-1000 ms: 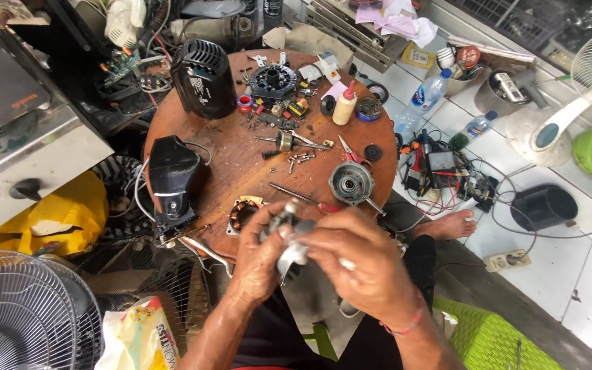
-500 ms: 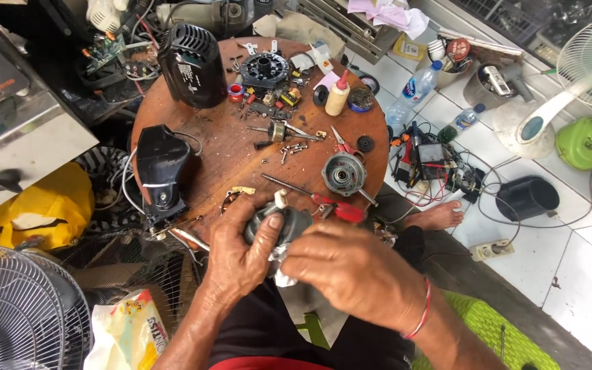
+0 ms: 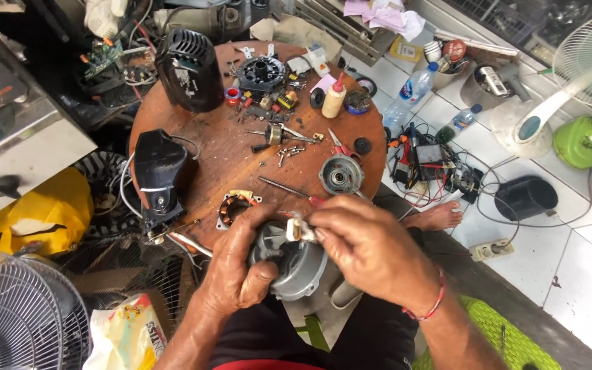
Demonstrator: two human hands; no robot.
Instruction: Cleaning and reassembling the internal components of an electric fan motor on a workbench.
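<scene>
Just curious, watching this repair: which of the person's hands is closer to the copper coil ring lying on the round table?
Left. The left hand, gripping the grey motor, sits just below the coil ring. The right hand is farther off to the ring's right, pinching at the motor's top.

A round brown wooden worktop (image 3: 227,147) lies beyond the hands; white tiled floor (image 3: 584,274) spreads to their right, in even daylight.
</scene>
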